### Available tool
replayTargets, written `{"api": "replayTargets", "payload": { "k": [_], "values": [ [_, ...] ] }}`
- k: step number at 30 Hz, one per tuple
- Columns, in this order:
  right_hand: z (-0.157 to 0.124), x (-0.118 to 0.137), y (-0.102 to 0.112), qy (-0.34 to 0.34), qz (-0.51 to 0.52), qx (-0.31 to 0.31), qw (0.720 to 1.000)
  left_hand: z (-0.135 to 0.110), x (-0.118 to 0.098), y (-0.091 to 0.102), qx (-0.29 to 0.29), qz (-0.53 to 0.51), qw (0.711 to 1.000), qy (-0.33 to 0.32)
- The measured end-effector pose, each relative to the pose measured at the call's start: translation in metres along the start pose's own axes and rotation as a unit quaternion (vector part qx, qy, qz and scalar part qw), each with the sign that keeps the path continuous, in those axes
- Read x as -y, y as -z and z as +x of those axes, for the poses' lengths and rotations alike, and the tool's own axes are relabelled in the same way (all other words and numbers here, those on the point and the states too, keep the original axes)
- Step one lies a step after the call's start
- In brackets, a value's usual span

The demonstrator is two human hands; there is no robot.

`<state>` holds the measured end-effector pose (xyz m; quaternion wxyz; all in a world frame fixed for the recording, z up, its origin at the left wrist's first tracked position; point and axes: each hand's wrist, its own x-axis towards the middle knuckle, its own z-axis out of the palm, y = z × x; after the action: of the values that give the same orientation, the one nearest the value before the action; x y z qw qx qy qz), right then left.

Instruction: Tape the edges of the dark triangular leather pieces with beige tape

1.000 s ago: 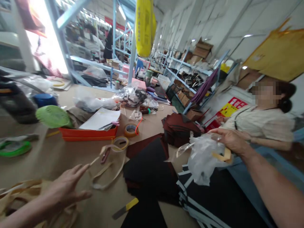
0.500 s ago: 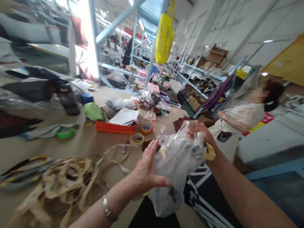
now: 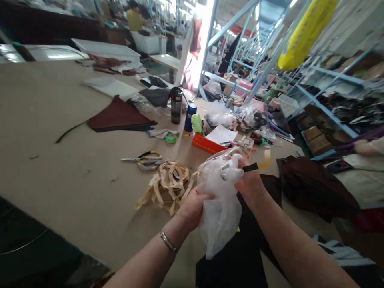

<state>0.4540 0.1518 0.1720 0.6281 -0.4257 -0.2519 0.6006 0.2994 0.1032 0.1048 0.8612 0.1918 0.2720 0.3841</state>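
A clear plastic bag hangs bunched between my hands, with small dark contents showing through near its top. My left hand grips the bag's lower side, close to a tangled pile of tan strips lying on the tan work table. My right hand clutches the bag's upper part. A thin dark strip and a tan strip stick out beside that hand. Yellow-handled scissors lie to the left of the pile.
Farther along the table stand a black flask, a blue can and an orange tray. A brown leather piece lies at the left. Dark leather pieces lie at the right, before blue metal shelves.
The view has swung left along the table. My left hand now grips the bag instead of pressing its side, and the bag is bunched tighter between my hands.
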Motion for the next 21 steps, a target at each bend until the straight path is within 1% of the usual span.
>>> {"api": "replayTargets", "payload": {
  "k": [2,4,6,8,9,11,13,15,16,18,19,21],
  "values": [
    [0.005,-0.007,-0.015,-0.012,-0.004,0.037,0.999,-0.013,-0.016,0.018,-0.020,-0.012,1.000,-0.011],
    [0.005,-0.011,-0.025,-0.021,-0.032,0.069,0.997,-0.027,-0.029,0.034,-0.039,-0.022,0.999,-0.023],
    [0.002,-0.014,-0.031,0.003,-0.061,0.075,0.995,-0.042,-0.040,0.049,-0.062,-0.031,0.997,-0.034],
    [0.000,-0.016,-0.030,0.033,-0.064,0.065,0.995,-0.057,-0.049,0.061,-0.090,-0.042,0.994,-0.049],
    [0.001,-0.016,-0.028,0.037,-0.055,0.059,0.996,-0.065,-0.052,0.067,-0.106,-0.047,0.992,-0.058],
    [0.007,-0.018,-0.021,0.026,-0.034,0.038,0.998,-0.082,-0.059,0.078,-0.141,-0.055,0.985,-0.078],
    [0.016,-0.023,-0.016,0.019,-0.027,0.003,0.999,-0.099,-0.066,0.089,-0.177,-0.058,0.978,-0.098],
    [0.022,-0.034,-0.017,0.013,-0.042,-0.008,0.999,-0.117,-0.073,0.100,-0.206,-0.057,0.970,-0.113],
    [0.021,-0.044,-0.022,-0.001,-0.059,0.005,0.998,-0.126,-0.075,0.104,-0.215,-0.057,0.968,-0.119],
    [0.010,-0.071,-0.036,-0.051,-0.108,0.058,0.991,-0.143,-0.076,0.111,-0.229,-0.059,0.964,-0.124],
    [0.000,-0.088,-0.045,-0.076,-0.143,0.097,0.982,-0.150,-0.072,0.113,-0.235,-0.062,0.962,-0.125],
    [-0.032,-0.125,-0.061,-0.111,-0.215,0.186,0.952,-0.163,-0.058,0.116,-0.253,-0.070,0.957,-0.121]
  ]
}}
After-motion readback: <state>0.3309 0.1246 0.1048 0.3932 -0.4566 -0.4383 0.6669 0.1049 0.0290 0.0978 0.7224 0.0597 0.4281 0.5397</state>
